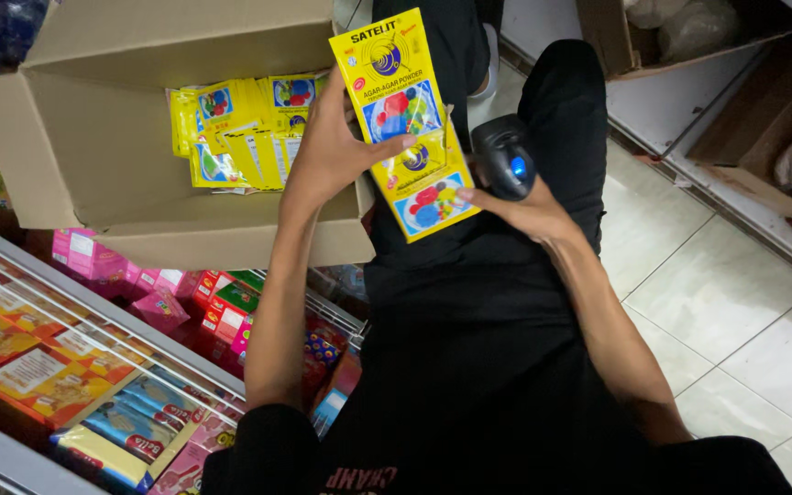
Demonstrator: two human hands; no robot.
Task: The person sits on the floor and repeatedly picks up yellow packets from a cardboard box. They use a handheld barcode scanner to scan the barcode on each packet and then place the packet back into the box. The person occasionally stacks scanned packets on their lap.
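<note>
I see my left hand (336, 151) with its grip clenched on a strip of yellow sachets (405, 124), thumb pressed across the front, the strip hanging upright near the centre of view. At its four o'clock, my right hand (529, 206) wraps its grip around a black barcode scanner (504, 158), blue light glowing, fingertips touching the strip's lower edge. At nine o'clock from the strip sits an open cardboard box (93, 137) holding more yellow sachets (236, 128). At seven o'clock lies a chest freezer (11, 275) with coloured packages.
</note>
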